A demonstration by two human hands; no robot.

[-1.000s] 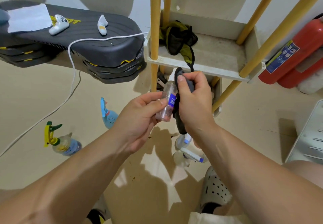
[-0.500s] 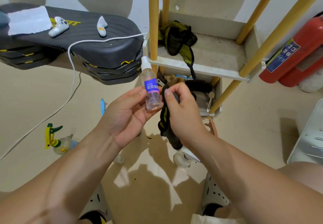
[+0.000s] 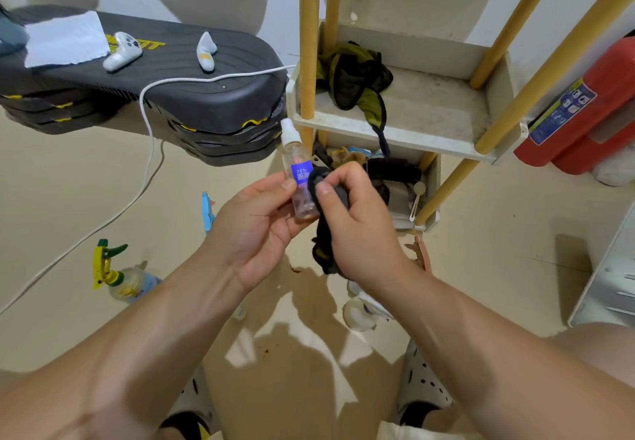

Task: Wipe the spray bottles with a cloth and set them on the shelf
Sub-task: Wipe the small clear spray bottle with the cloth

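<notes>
Head view showed the left hand (image 3: 261, 230) pinching the small spray bottle (image 3: 296, 159) near upright, cap upward, while the right hand (image 3: 357, 230) gripped a dark cloth (image 3: 323, 250) against its side, hands close together, with the shelf (image 3: 412, 140) just beyond them, nearer the right hand.

We take this for a lived-in room at home. We see a white game controller (image 3: 122, 51) on stacked black step platforms (image 3: 206, 96), a cluttered shelf (image 3: 395, 137) with yellow posts, and red fire extinguishers (image 3: 591, 109) by the wall.
</notes>
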